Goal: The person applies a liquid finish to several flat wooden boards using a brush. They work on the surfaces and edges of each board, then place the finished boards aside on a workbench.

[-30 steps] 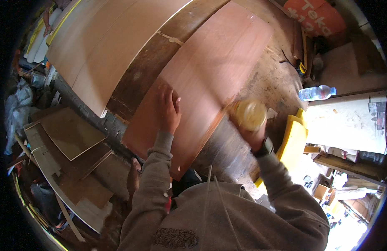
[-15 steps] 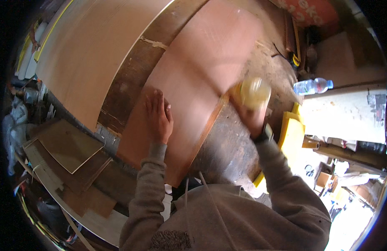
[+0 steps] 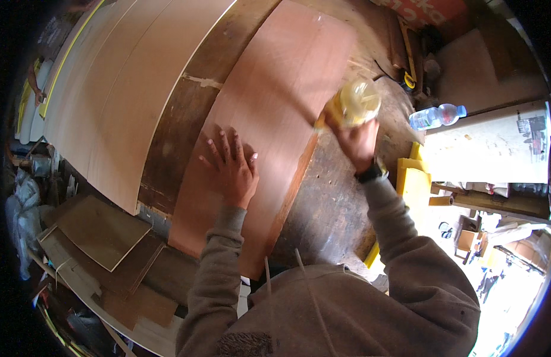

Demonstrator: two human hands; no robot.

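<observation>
A long reddish-brown wood sheet (image 3: 269, 113) lies aslant on the worn workbench (image 3: 329, 196). My left hand (image 3: 237, 175) rests flat on its near left part, fingers spread. Over the sheet's right edge, my right hand (image 3: 359, 143) grips a see-through yellowish plastic container (image 3: 354, 102), rounded and smeared by motion. A small yellow-orange tip shows beside that hand at the sheet's edge; I cannot make out whether it belongs to the container.
At the left lies a large pale plywood panel (image 3: 127, 77); a person's hand (image 3: 40, 95) is beyond it. Wood offcuts (image 3: 103, 232) are stacked at lower left. A plastic bottle (image 3: 437, 116) lies on its side at right, near a yellow block (image 3: 413, 184) and tape measure (image 3: 409, 80).
My left hand's fingers have spread, and it has shifted slightly right on the sheet. My right hand and the container have moved a little farther away and left. The view has shifted slightly.
</observation>
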